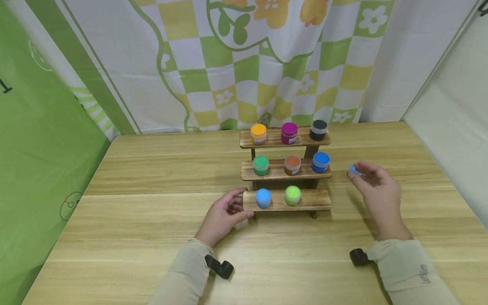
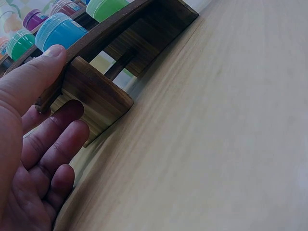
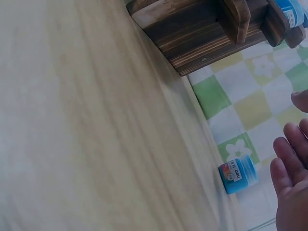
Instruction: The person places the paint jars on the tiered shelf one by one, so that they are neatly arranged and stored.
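Observation:
A three-step wooden display stand (image 1: 313,198) holds several small paint jars in rows. At the left end of its lowest step, my left hand (image 1: 222,218) grips the board, thumb on top and forefinger underneath in the left wrist view. A light-blue paint jar (image 1: 263,198) and a lime-green paint jar (image 1: 293,195) sit on that step, whose right part is bare. Right of the stand, my right hand (image 1: 380,198) is beside another blue paint jar (image 3: 238,174), partly hidden behind its fingers in the head view. The right wrist view shows this jar upright on the table, apart from the loosely bent fingers.
The middle step carries green, brown and dark-blue jars (image 1: 320,162). On the top step are orange, purple and black jars (image 1: 319,130). A checked, flowered curtain (image 1: 265,85) hangs behind the wooden table (image 1: 165,177), with a green cloth (image 1: 23,154) at the left.

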`<state>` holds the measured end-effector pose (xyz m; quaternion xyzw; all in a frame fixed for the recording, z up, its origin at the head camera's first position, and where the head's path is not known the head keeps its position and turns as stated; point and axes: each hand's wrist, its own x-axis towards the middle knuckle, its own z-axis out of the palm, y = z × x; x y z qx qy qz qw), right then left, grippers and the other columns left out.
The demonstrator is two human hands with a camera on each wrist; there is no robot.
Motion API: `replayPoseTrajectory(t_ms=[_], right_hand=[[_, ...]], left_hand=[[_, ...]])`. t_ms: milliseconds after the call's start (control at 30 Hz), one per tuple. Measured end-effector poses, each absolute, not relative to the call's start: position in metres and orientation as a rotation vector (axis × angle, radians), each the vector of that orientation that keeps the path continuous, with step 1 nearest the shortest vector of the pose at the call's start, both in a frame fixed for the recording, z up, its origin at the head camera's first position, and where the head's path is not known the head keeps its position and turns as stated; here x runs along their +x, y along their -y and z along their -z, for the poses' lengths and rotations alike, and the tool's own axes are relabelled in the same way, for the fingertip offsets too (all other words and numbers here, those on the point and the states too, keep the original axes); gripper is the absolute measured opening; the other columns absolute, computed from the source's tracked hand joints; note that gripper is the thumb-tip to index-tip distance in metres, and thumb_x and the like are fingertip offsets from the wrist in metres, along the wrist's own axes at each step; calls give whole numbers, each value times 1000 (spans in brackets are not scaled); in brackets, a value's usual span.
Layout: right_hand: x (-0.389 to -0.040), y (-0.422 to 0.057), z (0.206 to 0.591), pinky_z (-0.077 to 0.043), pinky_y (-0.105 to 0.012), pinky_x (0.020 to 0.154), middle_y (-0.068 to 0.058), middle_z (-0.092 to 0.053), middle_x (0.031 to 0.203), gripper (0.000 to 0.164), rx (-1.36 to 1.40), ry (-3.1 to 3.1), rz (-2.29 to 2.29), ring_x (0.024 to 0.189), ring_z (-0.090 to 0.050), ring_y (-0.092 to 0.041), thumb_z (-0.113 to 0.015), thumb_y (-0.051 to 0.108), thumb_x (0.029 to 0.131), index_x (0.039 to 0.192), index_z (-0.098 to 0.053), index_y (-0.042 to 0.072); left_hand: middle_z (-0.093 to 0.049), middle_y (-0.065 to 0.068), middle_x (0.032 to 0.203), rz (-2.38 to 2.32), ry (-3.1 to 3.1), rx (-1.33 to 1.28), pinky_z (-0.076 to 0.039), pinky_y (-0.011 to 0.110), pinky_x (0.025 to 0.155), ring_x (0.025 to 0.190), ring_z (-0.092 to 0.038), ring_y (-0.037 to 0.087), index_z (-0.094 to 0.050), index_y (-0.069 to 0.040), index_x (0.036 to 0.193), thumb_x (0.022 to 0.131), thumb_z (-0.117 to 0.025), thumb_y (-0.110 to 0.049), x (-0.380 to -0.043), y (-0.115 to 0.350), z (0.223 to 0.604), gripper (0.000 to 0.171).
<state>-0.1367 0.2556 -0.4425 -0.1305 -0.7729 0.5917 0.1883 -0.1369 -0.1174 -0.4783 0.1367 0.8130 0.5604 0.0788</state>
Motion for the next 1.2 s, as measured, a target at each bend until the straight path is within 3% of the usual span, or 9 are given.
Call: replayPoseTrajectory(t_ms=[367, 800, 1200], right_hand=[[-140, -267, 446, -46, -14, 95, -2, -62, 137, 55, -513, 2231, -1696, 112, -61, -8, -79, 27, 89, 138, -59, 13], [-148, -275, 453, -45, -26, 103, -1, -59, 141, 52, -516, 2284, -1603, 120, -57, -15, -73, 29, 94, 139, -58, 11], [-156, -281, 459, -45, -24, 103, -5, -55, 146, 57, -547, 2330, -1633, 122, -56, -16, -73, 35, 93, 143, -55, 14]], left_hand=[[-66, 3, 111, -1698, -2430, 426, -53, 31, 82, 95, -62, 17, -55, -12, 142, 85, -82, -23, -136, 117, 477, 64], [-66, 1, 110, -1681, -2439, 413, -54, 30, 83, 95, -62, 17, -56, -14, 141, 85, -83, -24, -137, 117, 480, 63], [-66, 1, 108, -1691, -2434, 409, -54, 32, 84, 94, -63, 17, -57, -13, 141, 85, -83, -21, -137, 117, 478, 62]])
